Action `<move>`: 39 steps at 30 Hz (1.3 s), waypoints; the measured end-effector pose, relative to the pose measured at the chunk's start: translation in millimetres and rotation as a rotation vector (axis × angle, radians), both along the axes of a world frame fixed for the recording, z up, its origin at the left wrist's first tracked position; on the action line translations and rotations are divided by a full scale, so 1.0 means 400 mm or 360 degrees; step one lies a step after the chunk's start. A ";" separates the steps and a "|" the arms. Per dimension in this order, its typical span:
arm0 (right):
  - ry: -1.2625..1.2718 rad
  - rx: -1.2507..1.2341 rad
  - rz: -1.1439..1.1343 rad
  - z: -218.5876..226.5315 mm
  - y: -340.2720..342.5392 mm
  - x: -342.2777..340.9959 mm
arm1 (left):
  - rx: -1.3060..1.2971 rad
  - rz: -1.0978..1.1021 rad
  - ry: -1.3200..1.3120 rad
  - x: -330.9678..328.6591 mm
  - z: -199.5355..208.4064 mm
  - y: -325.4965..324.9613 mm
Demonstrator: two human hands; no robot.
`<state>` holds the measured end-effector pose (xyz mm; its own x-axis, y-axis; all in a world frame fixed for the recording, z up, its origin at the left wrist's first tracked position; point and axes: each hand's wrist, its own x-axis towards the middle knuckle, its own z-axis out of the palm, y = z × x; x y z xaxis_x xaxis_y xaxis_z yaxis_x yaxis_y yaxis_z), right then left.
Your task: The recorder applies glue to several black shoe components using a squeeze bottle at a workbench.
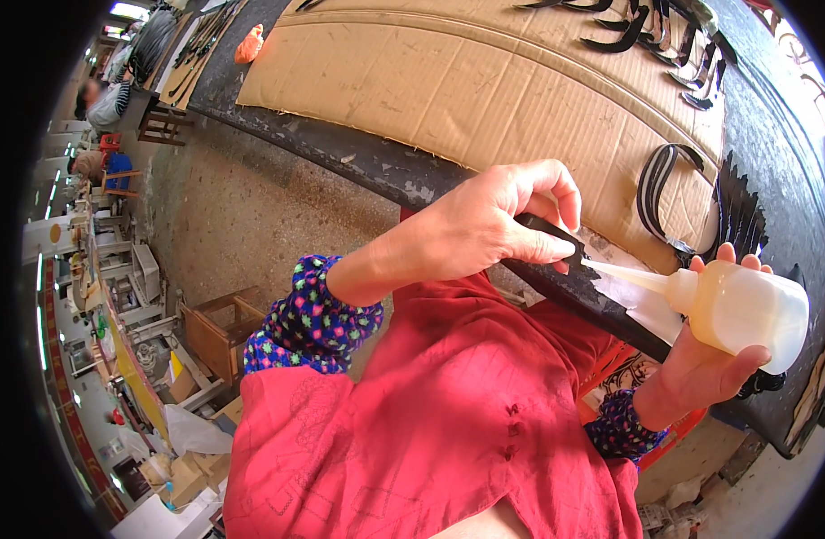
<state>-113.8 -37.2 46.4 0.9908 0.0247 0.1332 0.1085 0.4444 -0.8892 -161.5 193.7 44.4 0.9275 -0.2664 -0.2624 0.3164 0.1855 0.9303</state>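
Pinched between the thumb and fingers of my left hand (493,220) is a small black strip (542,226), held over the table's near edge. My right hand (700,364) grips a translucent squeeze bottle (745,310) with pale yellowish liquid inside, tipped on its side. Its long thin nozzle (623,272) points left, and the tip meets or nearly meets the end of the black strip. What the strip is exactly I cannot make out. Beyond the bottle lie black pointed strips (743,211) and a curved black band bundle (659,193).
A cardboard sheet (412,85) covers much of the dark table (340,153). Several curved black pieces (650,36) lie at its far right, and an orange crumpled item (249,43) at its far left. A red crate (610,364) stands below the table. Wooden furniture (215,332) and people (107,103) appear at left.
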 end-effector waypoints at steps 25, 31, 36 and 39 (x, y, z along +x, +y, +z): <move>0.0054 0.0174 0.0146 -0.033 -0.041 0.008 | -0.0122 0.0086 0.0065 0.012 -0.021 0.001; 0.0050 0.0173 -0.0112 -0.019 -0.010 0.016 | -0.0029 -0.0030 0.0073 0.011 -0.009 -0.007; 0.0005 0.0358 0.0147 -0.039 -0.026 0.017 | -0.0006 -0.0032 0.0048 0.010 -0.007 -0.013; 0.0028 0.0370 0.0127 -0.041 -0.022 0.017 | 0.0018 -0.0033 0.0018 0.010 -0.010 -0.014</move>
